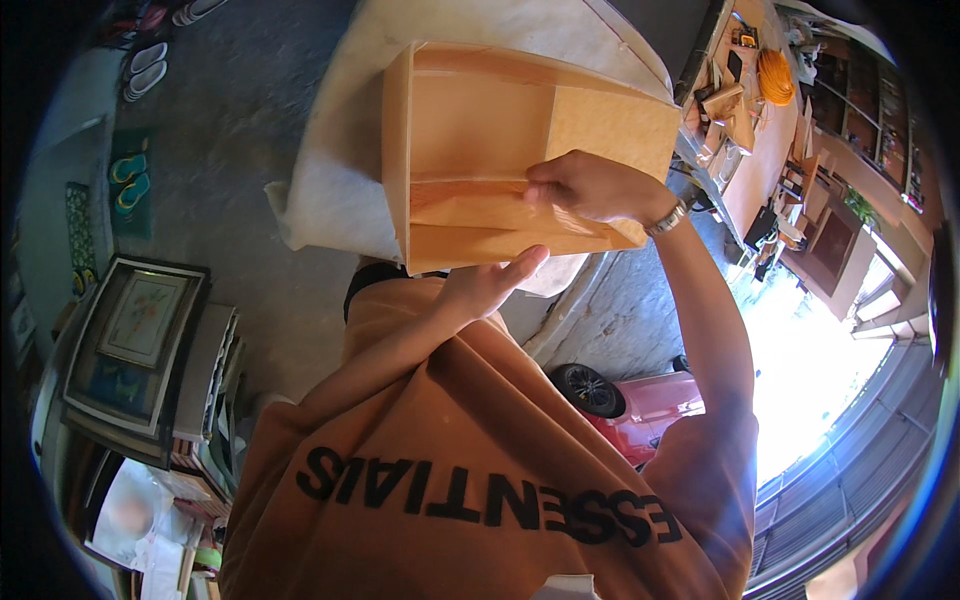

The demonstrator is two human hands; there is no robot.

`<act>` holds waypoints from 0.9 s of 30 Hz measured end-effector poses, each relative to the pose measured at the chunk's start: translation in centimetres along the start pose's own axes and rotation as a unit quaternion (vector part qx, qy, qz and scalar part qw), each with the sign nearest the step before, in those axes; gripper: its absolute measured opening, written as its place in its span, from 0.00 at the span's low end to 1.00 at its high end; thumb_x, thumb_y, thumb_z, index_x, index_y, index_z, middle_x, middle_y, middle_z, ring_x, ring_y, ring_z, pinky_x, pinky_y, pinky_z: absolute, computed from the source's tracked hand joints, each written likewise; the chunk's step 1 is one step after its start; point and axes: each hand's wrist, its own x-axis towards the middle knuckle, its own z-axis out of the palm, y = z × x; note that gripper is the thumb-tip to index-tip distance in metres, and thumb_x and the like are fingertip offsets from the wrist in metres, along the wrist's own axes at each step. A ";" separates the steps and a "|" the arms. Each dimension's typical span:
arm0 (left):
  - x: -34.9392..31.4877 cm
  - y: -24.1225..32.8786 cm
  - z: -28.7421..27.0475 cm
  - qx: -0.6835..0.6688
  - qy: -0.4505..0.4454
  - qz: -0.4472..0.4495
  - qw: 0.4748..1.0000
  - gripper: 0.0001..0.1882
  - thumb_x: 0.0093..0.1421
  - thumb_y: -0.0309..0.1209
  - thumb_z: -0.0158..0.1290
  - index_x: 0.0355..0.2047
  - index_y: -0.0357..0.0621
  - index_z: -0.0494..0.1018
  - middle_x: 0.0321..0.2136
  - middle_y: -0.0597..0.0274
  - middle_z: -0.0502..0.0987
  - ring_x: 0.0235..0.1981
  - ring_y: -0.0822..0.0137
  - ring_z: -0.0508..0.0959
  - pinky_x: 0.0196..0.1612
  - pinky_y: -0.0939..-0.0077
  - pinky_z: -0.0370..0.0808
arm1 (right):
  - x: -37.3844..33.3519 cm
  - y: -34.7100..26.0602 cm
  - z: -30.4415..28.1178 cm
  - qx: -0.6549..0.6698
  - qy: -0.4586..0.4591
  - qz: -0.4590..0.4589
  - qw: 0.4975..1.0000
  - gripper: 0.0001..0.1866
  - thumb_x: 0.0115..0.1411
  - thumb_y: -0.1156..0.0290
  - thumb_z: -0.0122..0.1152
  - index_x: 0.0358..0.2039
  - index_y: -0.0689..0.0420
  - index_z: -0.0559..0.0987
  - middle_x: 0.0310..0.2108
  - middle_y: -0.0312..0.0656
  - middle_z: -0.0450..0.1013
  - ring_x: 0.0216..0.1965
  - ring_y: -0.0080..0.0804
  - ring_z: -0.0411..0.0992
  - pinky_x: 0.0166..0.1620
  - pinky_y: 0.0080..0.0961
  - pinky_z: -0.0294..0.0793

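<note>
A shallow, open, light-wood box [465,115] rests on a white cloth-covered surface [345,130] in front of me. Its inner walls and floor are tan, with a paler panel on the right side. My left hand [490,285] is at the near side of the box, thumb against the near wall and the other fingers hidden below. Over the inside of the box is my right hand [595,188], closed, with the fingers curled toward the left. Whatever those fingers pinch, if anything, is hidden. A metal-banded watch [667,218] sits on my right wrist.
Framed pictures [135,350] lean at the left. Sandals [130,183] and slippers [146,72] lie on the floor. A cluttered workbench [745,150] with an orange coil [775,78] stands at the far right. Part of a red car [650,405] shows at the lower right.
</note>
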 end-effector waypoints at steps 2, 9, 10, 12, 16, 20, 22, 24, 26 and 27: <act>0.0 0.1 0.0 0.032 -0.003 0.005 0.999 0.24 0.66 0.46 0.57 0.51 0.38 0.76 0.45 0.57 0.81 0.45 0.60 0.79 0.50 0.65 0.74 | -1.9 -0.4 -1.6 -0.060 0.026 0.040 0.997 0.26 0.66 0.46 0.59 0.31 0.62 0.78 0.24 0.49 0.75 0.29 0.46 0.74 0.37 0.39 0.72; 0.0 0.3 -0.1 0.026 -0.005 0.004 1.000 0.23 0.67 0.47 0.57 0.49 0.38 0.77 0.42 0.57 0.82 0.43 0.60 0.80 0.48 0.66 0.75 | -7.1 -1.1 -1.8 -0.103 -0.062 0.198 0.973 0.21 0.63 0.52 0.64 0.31 0.60 0.77 0.24 0.46 0.76 0.28 0.42 0.76 0.34 0.36 0.73; 0.0 0.3 -0.1 0.035 -0.003 0.013 0.999 0.23 0.67 0.47 0.57 0.49 0.38 0.77 0.42 0.57 0.82 0.42 0.60 0.80 0.48 0.66 0.75 | -7.3 -1.0 -1.6 -0.091 -0.065 0.204 0.973 0.20 0.63 0.54 0.65 0.32 0.61 0.76 0.24 0.46 0.77 0.28 0.40 0.76 0.34 0.35 0.73; 0.0 0.3 -0.1 0.056 0.001 0.026 0.998 0.22 0.67 0.46 0.57 0.49 0.38 0.77 0.42 0.57 0.82 0.42 0.60 0.80 0.48 0.66 0.75 | -7.5 -0.8 -1.2 -0.077 -0.061 0.203 0.974 0.18 0.63 0.58 0.65 0.33 0.62 0.76 0.25 0.46 0.77 0.28 0.40 0.76 0.35 0.34 0.73; -0.1 0.5 0.0 0.076 0.016 0.074 0.994 0.19 0.69 0.43 0.54 0.44 0.38 0.78 0.37 0.60 0.83 0.39 0.68 0.81 0.46 0.72 0.77 | -8.1 -0.6 -0.7 -0.110 -0.044 0.186 0.975 0.11 0.63 0.68 0.62 0.33 0.64 0.75 0.26 0.49 0.77 0.31 0.45 0.77 0.36 0.36 0.74; -0.2 0.7 0.0 0.072 0.015 0.064 0.995 0.18 0.69 0.43 0.54 0.43 0.37 0.79 0.36 0.60 0.83 0.38 0.68 0.81 0.46 0.72 0.77 | -8.3 -0.6 -0.3 -0.166 -0.024 0.159 0.973 0.05 0.60 0.76 0.58 0.31 0.64 0.74 0.28 0.52 0.76 0.34 0.51 0.77 0.37 0.37 0.74; -0.2 0.6 0.0 0.070 0.013 0.061 0.996 0.18 0.70 0.42 0.53 0.43 0.37 0.78 0.36 0.60 0.83 0.39 0.68 0.82 0.46 0.72 0.77 | -8.3 -0.5 -0.2 -0.185 -0.004 0.119 0.976 0.04 0.58 0.78 0.58 0.31 0.65 0.73 0.28 0.52 0.76 0.35 0.51 0.77 0.38 0.38 0.74; -0.1 0.4 -0.1 0.072 0.012 0.065 0.995 0.18 0.70 0.42 0.53 0.43 0.37 0.78 0.37 0.60 0.84 0.39 0.68 0.82 0.46 0.72 0.78 | -8.2 -0.5 -0.3 -0.202 0.007 0.100 0.974 0.03 0.56 0.80 0.57 0.31 0.64 0.72 0.28 0.52 0.76 0.35 0.51 0.77 0.38 0.38 0.75; -0.1 0.2 -0.1 0.056 0.011 0.066 0.996 0.18 0.70 0.42 0.53 0.43 0.37 0.78 0.37 0.59 0.84 0.40 0.68 0.82 0.46 0.71 0.78 | -8.2 -0.6 -0.5 -0.218 0.007 0.111 0.970 0.04 0.55 0.81 0.57 0.31 0.64 0.72 0.29 0.52 0.76 0.36 0.51 0.77 0.39 0.38 0.75; 0.0 0.0 0.0 0.047 0.009 0.066 0.997 0.18 0.70 0.41 0.52 0.43 0.37 0.78 0.37 0.59 0.84 0.40 0.68 0.82 0.47 0.71 0.78 | -8.2 -0.6 -0.5 -0.214 0.006 0.118 0.970 0.04 0.55 0.82 0.57 0.31 0.64 0.72 0.30 0.51 0.76 0.36 0.51 0.77 0.39 0.38 0.76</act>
